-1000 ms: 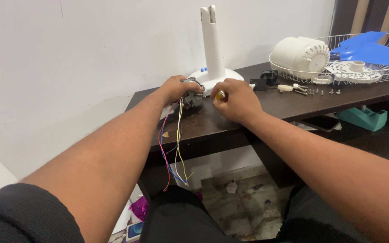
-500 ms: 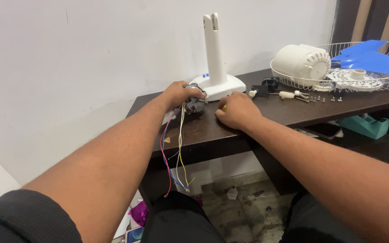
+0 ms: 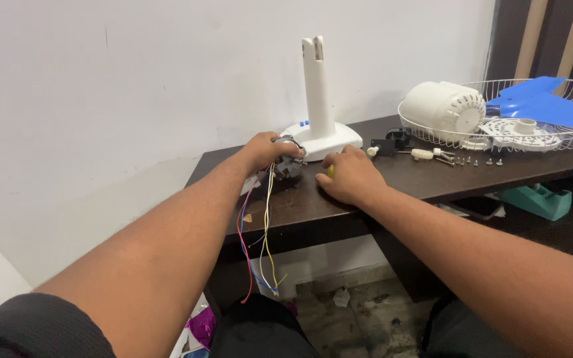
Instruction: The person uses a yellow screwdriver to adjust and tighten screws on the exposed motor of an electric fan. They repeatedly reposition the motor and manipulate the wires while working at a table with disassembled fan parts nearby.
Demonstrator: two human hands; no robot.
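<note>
My left hand (image 3: pixel 266 150) grips a small grey fan motor (image 3: pixel 288 163) that rests on the dark wooden table (image 3: pixel 432 179). Red, blue, yellow and white wires (image 3: pixel 260 232) hang from the motor over the table's front edge. My right hand (image 3: pixel 347 176) lies just right of the motor, fingers closed around a yellow-handled tool (image 3: pixel 330 172) of which only a small bit shows. Right behind both hands stands a white fan stand (image 3: pixel 319 106) with an upright column.
To the right lie a white motor housing (image 3: pixel 447 109), a wire fan guard (image 3: pixel 532 116) holding blue blades (image 3: pixel 542 99), a white round cover (image 3: pixel 522 132), a black part (image 3: pixel 392 140) and several small screws (image 3: pixel 472 159). A teal box (image 3: pixel 538 199) sits below the table.
The view has shifted a little; the fan stand and parts sit further right in the frame. My right hand has slid down and right, away from the motor. My left hand keeps its grip.
</note>
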